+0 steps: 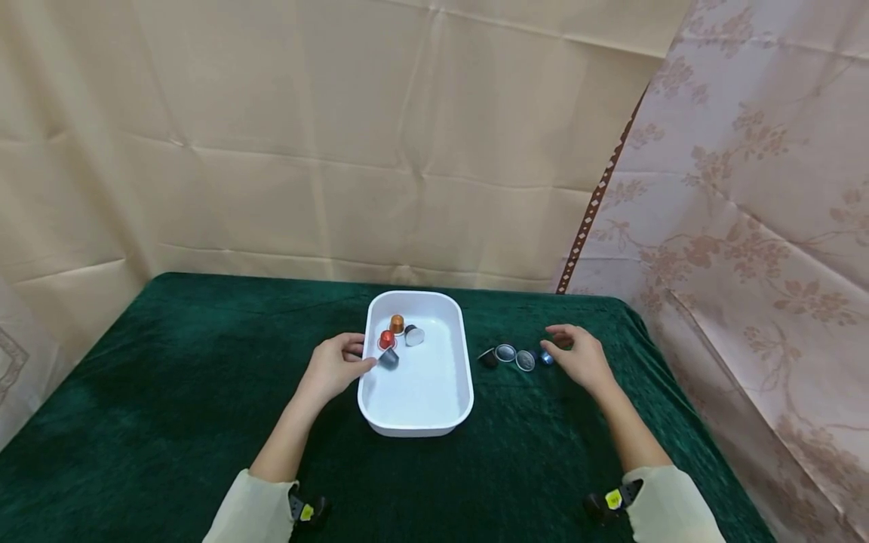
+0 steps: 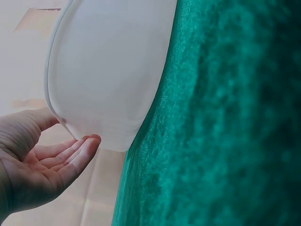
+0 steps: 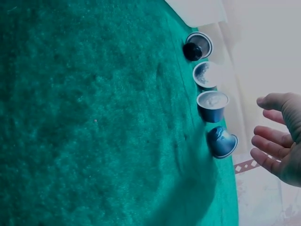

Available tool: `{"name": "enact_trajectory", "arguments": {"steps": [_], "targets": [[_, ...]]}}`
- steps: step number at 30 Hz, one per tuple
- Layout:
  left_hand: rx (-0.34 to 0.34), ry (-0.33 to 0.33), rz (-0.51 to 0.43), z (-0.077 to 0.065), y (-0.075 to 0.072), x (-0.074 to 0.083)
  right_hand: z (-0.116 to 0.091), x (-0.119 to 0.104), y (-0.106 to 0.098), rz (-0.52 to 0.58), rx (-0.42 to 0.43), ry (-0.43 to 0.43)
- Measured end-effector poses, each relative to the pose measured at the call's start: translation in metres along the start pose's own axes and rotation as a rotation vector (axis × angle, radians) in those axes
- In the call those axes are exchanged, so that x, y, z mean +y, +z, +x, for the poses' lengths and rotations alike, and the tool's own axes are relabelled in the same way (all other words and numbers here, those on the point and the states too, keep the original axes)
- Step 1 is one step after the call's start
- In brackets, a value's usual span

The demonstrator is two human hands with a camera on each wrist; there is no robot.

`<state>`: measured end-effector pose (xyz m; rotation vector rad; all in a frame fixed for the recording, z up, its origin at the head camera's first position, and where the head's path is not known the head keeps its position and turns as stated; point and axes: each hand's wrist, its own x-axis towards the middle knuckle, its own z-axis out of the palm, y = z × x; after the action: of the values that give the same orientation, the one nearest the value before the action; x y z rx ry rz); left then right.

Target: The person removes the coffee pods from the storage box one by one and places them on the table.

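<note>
My left hand (image 1: 334, 368) holds the left rim of a white tray (image 1: 421, 411), thumb over the edge and fingers against the outer wall. In the left wrist view, fingertips of the left hand (image 2: 51, 165) touch the tray's side (image 2: 108, 70). Inside the tray lie an orange coffee capsule (image 1: 397, 324), a red one (image 1: 386, 339), one with its pale lid showing (image 1: 415, 337) and a grey one (image 1: 389, 359). My right hand (image 1: 577, 356) hovers with loosely bent fingers by a blue coffee capsule (image 1: 547, 358). The right wrist view shows a gap between that hand (image 3: 280, 141) and the blue capsule (image 3: 221, 142).
Left of the blue capsule, a row holds a black capsule (image 1: 488, 359) and two capsules with silver lids facing up, one (image 1: 505, 352) beside the other (image 1: 526, 360). Dark green cloth (image 1: 204, 377) covers the table. Beige curtain (image 1: 271, 136) hangs behind it.
</note>
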<state>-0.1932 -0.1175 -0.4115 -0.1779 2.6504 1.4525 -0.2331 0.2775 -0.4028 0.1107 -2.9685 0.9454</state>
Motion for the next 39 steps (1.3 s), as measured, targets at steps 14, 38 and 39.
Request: {"name": "enact_trajectory", "arguments": {"steps": [14, 38, 39], "targets": [[0.004, -0.003, 0.0, 0.001, 0.001, -0.001, 0.0, -0.017, 0.001, -0.007, 0.027, -0.058], [0.006, -0.001, -0.006, 0.002, 0.001, -0.003, 0.001, -0.045, 0.009, 0.069, 0.04, -0.108], [0.006, 0.0, -0.006, 0.002, 0.001, -0.003, 0.001, -0.046, 0.009, 0.071, 0.041, -0.11]]}}
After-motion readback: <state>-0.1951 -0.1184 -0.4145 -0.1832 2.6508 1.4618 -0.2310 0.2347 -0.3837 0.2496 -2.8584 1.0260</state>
